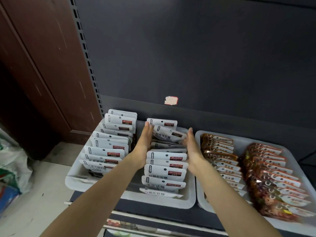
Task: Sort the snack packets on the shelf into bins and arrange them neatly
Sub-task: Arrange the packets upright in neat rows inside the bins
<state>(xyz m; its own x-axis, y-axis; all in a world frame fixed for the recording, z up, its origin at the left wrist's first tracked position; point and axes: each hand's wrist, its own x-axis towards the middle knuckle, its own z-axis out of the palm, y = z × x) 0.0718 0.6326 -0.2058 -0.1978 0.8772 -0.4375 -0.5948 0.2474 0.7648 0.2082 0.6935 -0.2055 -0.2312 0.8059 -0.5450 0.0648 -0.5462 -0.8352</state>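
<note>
**Both hands squaring up the second row of white packets**

White packets [165, 158] stand in a row in the right half of the left bin [189, 200], row running front to back, away from the person. Near packets upright and stacked tight; the ones at the far end lean and lie askew, one tilted packet [168, 135] sits crooked between the fingertips. Left hand [145, 142] flat along the row's left side, fingers straight, touching packet edges. Right hand [192, 147] flat on the right side, fingers straight, slightly blurred, at or just beside the packet edges; contact not certain. Neither grips anything; palms face each other with the row between them. Both hands about equally near the crooked packet, left fingertips reach a bit farther back.

Judgement: step is aligning this row; next move likely presses palms inward and stands the far packets up. Risk: leaning packets slide flat instead.

Another white row [109, 142] fills the bin's left half, also leaning in places. Right bin [198, 134] holds two rows of brown-red packets [220, 156], looking orderly. Bins sit on a dark shelf [153, 211]; bags on the floor at left [12, 161].
</note>
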